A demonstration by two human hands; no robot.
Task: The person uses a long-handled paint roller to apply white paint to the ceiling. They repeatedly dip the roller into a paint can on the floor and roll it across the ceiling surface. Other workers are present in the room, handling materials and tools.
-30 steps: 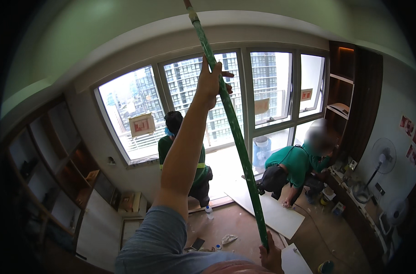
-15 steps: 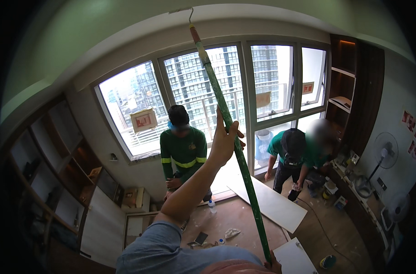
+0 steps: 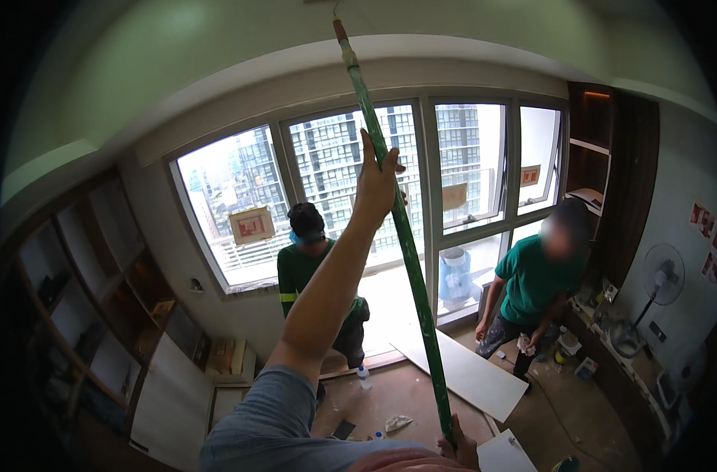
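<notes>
A long green pole [image 3: 406, 244] with a paint roller on its end slants up to the pale ceiling. The roller's wire frame [image 3: 336, 11] shows at the top edge, and most of its head is cut off there. Up high, my left hand [image 3: 378, 179] wraps round the pole, its arm stretched forward. My right hand [image 3: 462, 447] grips the pole's lower end close to my body, partly cut by the lower edge.
One person [image 3: 299, 259] in green stands by the windows on the left. Another person [image 3: 535, 275] at the right holds a whitish cloth [image 3: 525, 344]. White panels [image 3: 484, 376], a water bottle [image 3: 364, 376], a crumpled cloth [image 3: 398, 423] and a fan [image 3: 663, 271] are around. Shelves [image 3: 99, 275] line the left.
My left hand and the pole have risen, and the roller has moved up along the ceiling. At the right, a bent-over person now stands more upright. The left person has turned slightly.
</notes>
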